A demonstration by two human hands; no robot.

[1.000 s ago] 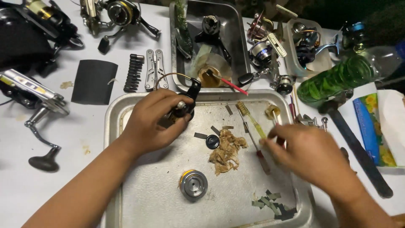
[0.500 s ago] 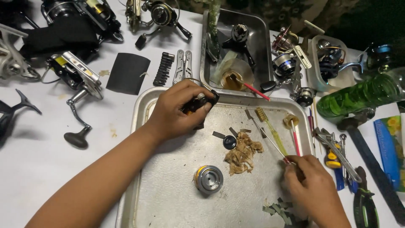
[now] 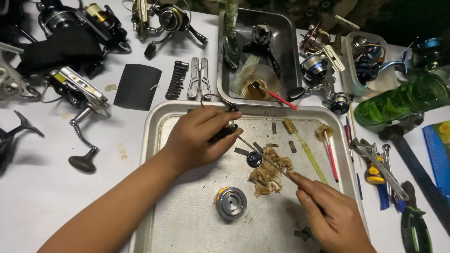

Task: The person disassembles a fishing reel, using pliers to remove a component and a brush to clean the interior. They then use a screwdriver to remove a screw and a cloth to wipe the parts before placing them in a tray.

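My left hand [image 3: 199, 136] grips a small dark fishing reel part [image 3: 224, 131] with a wire bail over the upper left of a metal tray [image 3: 154, 140]. My right hand [image 3: 328, 213], at the tray's lower right, holds a thin metal pick [image 3: 262, 154] whose tip reaches up to the part in my left hand. Between the hands lie a crumpled brown rag [image 3: 268, 172] and a small black round part [image 3: 254, 159]. A silver spool [image 3: 230, 202] stands on the tray below them.
A yellow toothbrush [image 3: 304, 147] and a red-handled brush [image 3: 329, 152] lie in the tray's right side. Behind is a second tray [image 3: 286, 56] with reel parts. Several reels, a multi-tool [image 3: 199, 77], a bit strip [image 3: 177, 79], a green bottle [image 3: 403, 98] and pliers [image 3: 375, 168] surround it.
My right hand has picked up the thin pick and brought its tip to the part in my left hand. The left hand has stayed on the part, lowering slightly.
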